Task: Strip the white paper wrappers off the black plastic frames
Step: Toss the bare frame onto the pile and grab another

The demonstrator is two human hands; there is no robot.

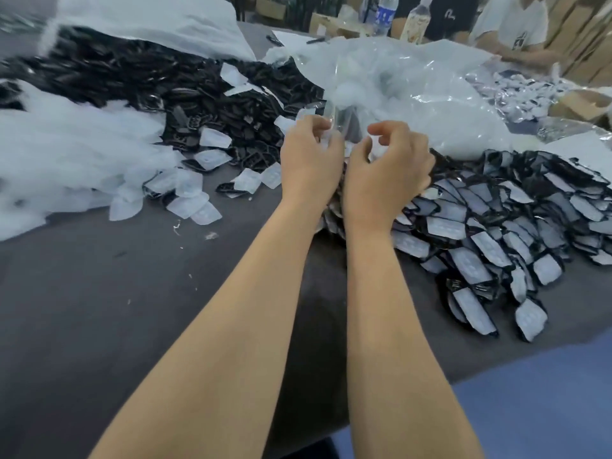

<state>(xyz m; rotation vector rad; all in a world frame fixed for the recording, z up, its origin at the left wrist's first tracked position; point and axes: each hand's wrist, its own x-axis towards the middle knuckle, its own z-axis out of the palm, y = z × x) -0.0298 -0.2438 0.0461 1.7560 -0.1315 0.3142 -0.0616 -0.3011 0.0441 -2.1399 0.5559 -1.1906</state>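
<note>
Both my hands are raised over the middle of the table, close together. My left hand [311, 157] has its fingers curled round a fold of the big clear plastic bag [414, 94]. The curled fingers and thumb of my right hand [387, 167] pinch crumpled clear plastic at the bag's near edge. A heap of black frames in white paper wrappers [496, 233] spreads to the right, partly under my hands. Bare black frames [132, 77] are piled at the back left. Stripped white wrappers [59, 154] lie heaped at the left, with loose ones [188, 200] nearby.
The dark grey table [99, 309] shows bare surface at the near left. Another person [516, 24] sits at the far right behind small wrapped parts and a cardboard box [576, 104]. Bottles [384, 14] stand at the back.
</note>
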